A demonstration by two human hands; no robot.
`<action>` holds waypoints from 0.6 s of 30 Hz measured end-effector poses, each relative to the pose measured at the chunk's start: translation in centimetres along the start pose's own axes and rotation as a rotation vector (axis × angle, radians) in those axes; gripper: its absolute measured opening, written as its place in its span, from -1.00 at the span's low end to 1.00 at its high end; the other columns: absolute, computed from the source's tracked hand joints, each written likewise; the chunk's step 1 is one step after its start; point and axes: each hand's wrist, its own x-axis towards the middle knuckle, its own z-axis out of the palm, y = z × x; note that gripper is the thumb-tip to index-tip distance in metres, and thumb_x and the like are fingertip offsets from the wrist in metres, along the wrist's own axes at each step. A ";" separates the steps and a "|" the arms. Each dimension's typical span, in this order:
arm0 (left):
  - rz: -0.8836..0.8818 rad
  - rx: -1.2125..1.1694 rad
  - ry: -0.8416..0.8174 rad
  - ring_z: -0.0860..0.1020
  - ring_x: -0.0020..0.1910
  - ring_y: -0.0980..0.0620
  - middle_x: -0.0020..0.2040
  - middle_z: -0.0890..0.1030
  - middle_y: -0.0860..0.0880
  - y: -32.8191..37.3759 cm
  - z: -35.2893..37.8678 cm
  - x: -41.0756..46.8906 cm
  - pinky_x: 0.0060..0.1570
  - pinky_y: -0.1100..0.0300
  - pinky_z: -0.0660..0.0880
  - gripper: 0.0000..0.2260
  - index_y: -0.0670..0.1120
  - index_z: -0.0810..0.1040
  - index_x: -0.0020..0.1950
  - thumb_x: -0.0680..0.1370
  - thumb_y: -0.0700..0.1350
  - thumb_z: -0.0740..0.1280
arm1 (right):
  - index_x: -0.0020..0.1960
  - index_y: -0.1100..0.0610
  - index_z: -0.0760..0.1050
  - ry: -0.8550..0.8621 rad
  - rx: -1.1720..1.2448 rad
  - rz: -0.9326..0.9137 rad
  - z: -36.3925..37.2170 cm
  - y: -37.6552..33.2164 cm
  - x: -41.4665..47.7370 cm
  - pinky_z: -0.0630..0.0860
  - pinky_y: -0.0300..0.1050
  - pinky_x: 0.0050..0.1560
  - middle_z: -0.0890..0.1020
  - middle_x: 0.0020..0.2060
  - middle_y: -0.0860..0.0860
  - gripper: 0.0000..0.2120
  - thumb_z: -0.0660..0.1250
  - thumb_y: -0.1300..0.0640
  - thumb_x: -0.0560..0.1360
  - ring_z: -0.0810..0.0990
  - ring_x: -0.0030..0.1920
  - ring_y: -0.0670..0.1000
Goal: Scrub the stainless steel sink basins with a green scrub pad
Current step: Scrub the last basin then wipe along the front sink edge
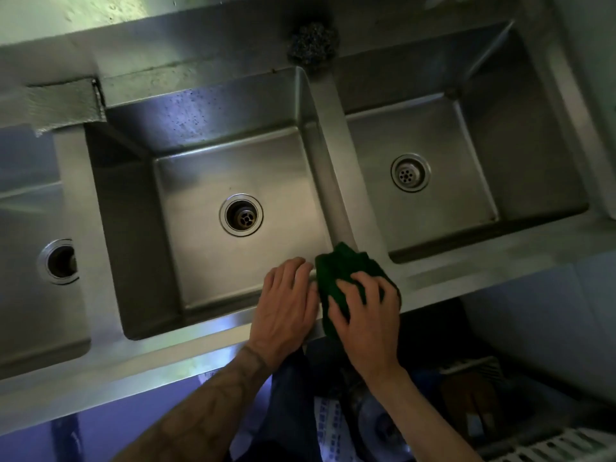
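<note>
A steel sink unit has a middle basin [186,248], a right basin [446,208] and part of a left basin [26,295]. My right hand [366,315] presses a green scrub pad [340,268] onto the front rim where the divider between the middle and right basins meets it. My left hand [286,301] rests flat on the front rim of the middle basin, fingers spread, touching the pad's left edge. Both basins look dry and hold nothing but their drains [241,215].
A ball of steel wool [312,45] sits on the back ledge above the divider. The right basin's drain [410,172] has a strainer. Below the front edge, at lower right, are a white rack [550,445] and dark stored items.
</note>
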 end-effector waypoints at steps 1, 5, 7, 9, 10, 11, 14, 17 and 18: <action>0.011 -0.013 0.008 0.60 0.28 -0.25 0.31 0.61 -0.21 -0.5 -0.2 -0.4 0.30 -0.19 0.53 -0.63 -0.23 0.59 0.32 0.71 -0.08 0.11 | 0.17 0.08 0.58 0.004 0.000 -0.021 -0.2 0.6 0.3 0.47 0.08 0.15 0.53 0.19 0.10 -0.71 0.34 -0.10 0.60 0.50 0.17 0.20; 0.028 0.032 0.020 0.60 0.26 -0.27 0.31 0.60 -0.21 -4.1 -1.5 -3.6 0.27 -0.18 0.53 -0.65 -0.23 0.59 0.32 0.71 -0.08 0.12 | 0.02 0.14 0.56 0.077 0.037 0.090 -0.9 2.0 1.3 0.47 0.11 0.18 0.48 0.10 0.11 -0.71 0.43 -0.10 0.56 0.46 0.17 0.21; -0.004 0.059 0.045 0.58 0.26 -0.26 0.30 0.59 -0.20 -6.7 -2.4 -5.8 0.27 -0.16 0.50 -0.66 -0.22 0.58 0.30 0.72 -0.09 0.12 | 0.06 0.15 0.54 0.085 0.056 0.161 -0.4 0.1 0.6 0.46 0.10 0.19 0.47 0.11 0.13 -0.69 0.42 -0.10 0.56 0.46 0.17 0.21; -0.053 0.071 0.080 0.57 0.24 -0.27 0.29 0.58 -0.21 -8.9 -3.2 -8.0 0.25 -0.14 0.48 -0.68 -0.22 0.58 0.27 0.72 -0.10 0.12 | 0.13 0.13 0.55 0.101 0.057 0.200 0.5 -3.6 -0.7 0.45 0.07 0.17 0.48 0.13 0.13 -0.68 0.39 -0.12 0.58 0.48 0.15 0.20; -0.073 0.082 0.087 0.58 0.24 -0.28 0.29 0.59 -0.21 -9.9 -3.6 -9.1 0.24 -0.15 0.48 -0.68 -0.22 0.59 0.27 0.72 -0.10 0.12 | 0.18 0.11 0.56 0.096 0.063 0.191 1.1 -6.0 -1.5 0.44 0.04 0.15 0.49 0.14 0.11 -0.67 0.38 -0.13 0.59 0.48 0.14 0.19; -0.082 0.098 0.091 0.59 0.23 -0.29 0.28 0.59 -0.22 -11.0 -3.9 -10.2 0.24 -0.16 0.48 -0.68 -0.22 0.59 0.26 0.72 -0.09 0.12 | 0.23 0.08 0.57 0.073 0.072 0.162 1.8 -8.6 -2.1 0.43 0.02 0.15 0.50 0.15 0.10 -0.65 0.36 -0.15 0.60 0.48 0.14 0.16; -0.063 0.156 0.101 0.60 0.22 -0.32 0.25 0.60 -0.24 -14.1 -5.2 -12.7 0.24 -0.18 0.48 -0.70 -0.24 0.60 0.22 0.71 -0.11 0.14 | 0.30 0.03 0.58 0.002 0.084 0.028 3.0 -13.9 -3.3 0.47 0.02 0.12 0.51 0.17 0.06 -0.63 0.32 -0.16 0.61 0.46 0.15 0.11; -0.027 0.230 0.074 0.58 0.27 -0.32 0.26 0.59 -0.25 -16.1 -5.8 -13.6 0.27 -0.19 0.47 -0.74 -0.24 0.59 0.25 0.70 -0.15 0.21 | 0.21 0.07 0.61 0.030 0.074 0.077 2.8 -13.1 -2.9 0.50 0.05 0.16 0.46 0.23 0.08 -0.69 0.35 -0.11 0.59 0.43 0.19 0.10; -0.009 0.250 0.076 0.57 0.29 -0.32 0.26 0.59 -0.24 -16.3 -5.6 -13.7 0.29 -0.18 0.46 -0.75 -0.23 0.59 0.27 0.70 -0.15 0.23 | 0.20 0.09 0.61 0.059 0.060 0.140 2.6 -12.1 -2.5 0.51 0.08 0.19 0.45 0.25 0.09 -0.70 0.38 -0.08 0.59 0.42 0.20 0.10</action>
